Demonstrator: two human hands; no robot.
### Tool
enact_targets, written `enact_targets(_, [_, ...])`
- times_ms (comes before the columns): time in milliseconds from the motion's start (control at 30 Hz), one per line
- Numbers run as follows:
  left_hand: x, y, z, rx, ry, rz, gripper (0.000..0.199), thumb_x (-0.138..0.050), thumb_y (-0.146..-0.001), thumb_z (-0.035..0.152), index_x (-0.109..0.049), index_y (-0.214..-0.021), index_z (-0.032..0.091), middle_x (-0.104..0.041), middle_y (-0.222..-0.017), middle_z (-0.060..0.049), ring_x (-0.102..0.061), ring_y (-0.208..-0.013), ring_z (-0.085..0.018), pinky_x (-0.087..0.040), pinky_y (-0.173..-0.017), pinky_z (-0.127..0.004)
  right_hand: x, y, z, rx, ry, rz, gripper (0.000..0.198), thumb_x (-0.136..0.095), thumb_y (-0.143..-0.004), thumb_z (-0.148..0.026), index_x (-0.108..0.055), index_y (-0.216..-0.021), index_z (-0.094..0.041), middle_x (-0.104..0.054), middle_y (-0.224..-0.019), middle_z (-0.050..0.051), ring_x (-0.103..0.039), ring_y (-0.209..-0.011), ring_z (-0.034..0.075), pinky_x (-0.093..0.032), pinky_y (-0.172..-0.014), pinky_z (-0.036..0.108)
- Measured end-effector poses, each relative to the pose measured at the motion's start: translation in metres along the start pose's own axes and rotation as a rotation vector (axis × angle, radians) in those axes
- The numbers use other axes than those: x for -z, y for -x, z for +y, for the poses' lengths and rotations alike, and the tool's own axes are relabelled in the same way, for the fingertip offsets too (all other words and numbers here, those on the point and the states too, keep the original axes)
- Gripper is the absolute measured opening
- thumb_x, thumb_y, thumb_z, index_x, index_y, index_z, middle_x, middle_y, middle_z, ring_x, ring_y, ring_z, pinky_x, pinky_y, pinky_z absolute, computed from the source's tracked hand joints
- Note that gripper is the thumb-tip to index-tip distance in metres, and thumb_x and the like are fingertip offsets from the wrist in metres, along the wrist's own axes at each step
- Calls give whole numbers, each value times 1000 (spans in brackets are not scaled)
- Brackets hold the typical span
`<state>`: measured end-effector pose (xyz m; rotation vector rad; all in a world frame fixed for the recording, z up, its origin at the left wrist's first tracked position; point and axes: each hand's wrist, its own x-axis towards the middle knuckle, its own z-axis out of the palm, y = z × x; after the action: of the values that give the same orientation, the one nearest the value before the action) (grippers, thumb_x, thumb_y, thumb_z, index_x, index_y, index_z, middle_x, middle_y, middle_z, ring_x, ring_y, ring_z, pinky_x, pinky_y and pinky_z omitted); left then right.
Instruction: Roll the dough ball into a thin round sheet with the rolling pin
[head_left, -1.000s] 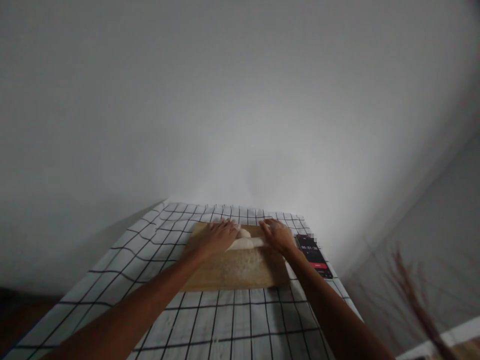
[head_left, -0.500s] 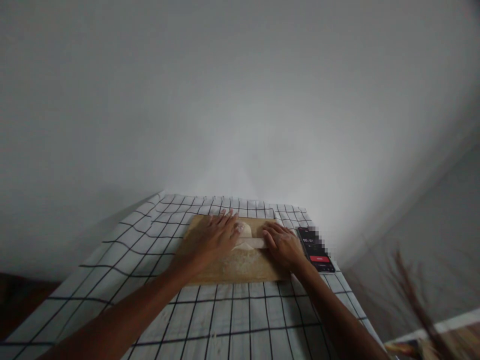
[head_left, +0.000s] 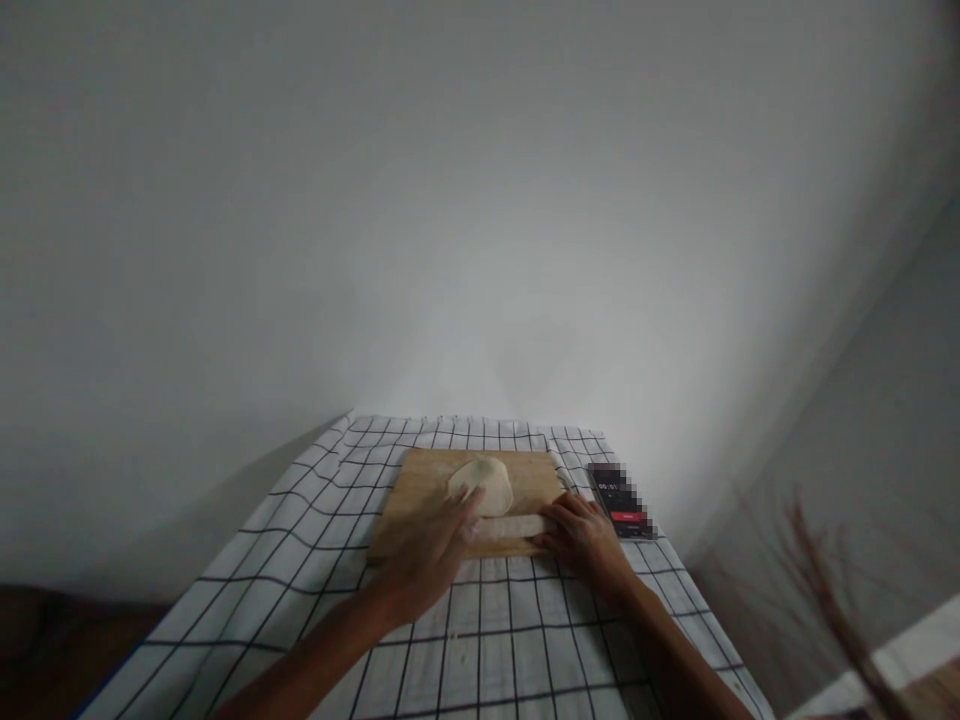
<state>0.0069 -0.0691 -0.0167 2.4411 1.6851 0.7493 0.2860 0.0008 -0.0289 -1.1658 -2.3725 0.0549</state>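
A round, flattened piece of dough (head_left: 481,484) lies on a wooden board (head_left: 397,507). A pale rolling pin (head_left: 513,527) crosses the board just on the near side of the dough. My left hand (head_left: 439,548) reaches over the pin's left end with its fingers stretched out, the fingertips on the near left part of the dough. Whether its palm presses on the pin is hidden. My right hand (head_left: 581,535) has its fingers curled over the pin's right end.
A black-and-white checked cloth (head_left: 315,500) covers the table beneath the board. Right of the board lies a phone (head_left: 619,503) showing a timer, partly pixelated. A pale wall (head_left: 480,250) rises behind the table. Thin brown twigs (head_left: 825,590) stand at the lower right.
Both hands and the rolling pin have come toward me across the board, off the dough, which now shows almost whole. My view has also shifted slightly.
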Motion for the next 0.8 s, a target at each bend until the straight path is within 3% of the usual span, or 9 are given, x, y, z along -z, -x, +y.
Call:
enact_targets(133, [6,-10,-9,103,141,61,54,-21,-108,44,-36,-156,23,-39,-160,-5,-36,-148,-20,-38,-120,-42,22,-26,1,68,-16,-42,27,-68,-92,-39,-70,-117,-28,-68,-114,6,-64,-105,23,-49,-93,36])
enact_targets(267, [-1,-45,-21,144,10,159,53,-23,-107,38,-45,-148,14,-49,-153,-13,-43,-144,-24,-39,-118,-46,35,-89,8,177,-87,-199,31,-69,-90,-46,-74,-111,-24,-70,-107,5,-67,-92,18,-50,-82,29])
enact_targets(367, [-13,-67,-36,107,-186,195,46,-31,-104,26,-50,-142,10,-53,-149,-18,-45,-143,-28,-38,-117,-50,27,-132,22,160,-119,-334,33,-74,-85,-48,-76,-106,-22,-71,-102,4,-67,-85,17,-50,-76,26])
enact_targets(467, [-23,-78,-53,114,-366,170,41,-39,-99,16,-56,-134,7,-56,-145,-22,-49,-140,-32,-38,-115,-52,10,-153,37,173,-125,-442,34,-76,-82,-48,-77,-102,-20,-73,-96,5,-67,-81,17,-50,-72,26])
enact_targets(567, [-24,-84,-66,81,-483,96,34,-43,-96,13,-65,-121,10,-54,-146,-23,-50,-137,-37,-39,-112,-59,-4,-155,46,172,-151,-379,43,-72,-83,-58,-76,-107,-22,-71,-109,7,-68,-88,19,-51,-78,29])
enact_targets(633, [-21,-87,-67,34,-519,41,32,-42,-96,13,-68,-114,13,-53,-148,-21,-50,-137,-39,-40,-108,-64,-10,-155,47,145,-138,-294,44,-58,-93,-61,-75,-111,-24,-70,-118,8,-67,-101,20,-51,-89,32])
enact_targets(733, [-18,-91,-61,28,-506,-6,35,-38,-96,12,-68,-114,13,-54,-147,-21,-51,-136,-39,-42,-107,-64,-17,-160,48,136,-54,-232,48,-32,-106,-48,-73,-113,-24,-70,-122,7,-63,-115,21,-46,-101,36])
enact_targets(800, [-19,-93,-54,63,-468,35,37,-38,-95,13,-65,-121,11,-56,-144,-23,-51,-136,-38,-40,-110,-64,-23,-163,50,140,-14,-232,49,-26,-108,-41,-72,-116,-23,-69,-126,7,-60,-122,21,-44,-105,36])
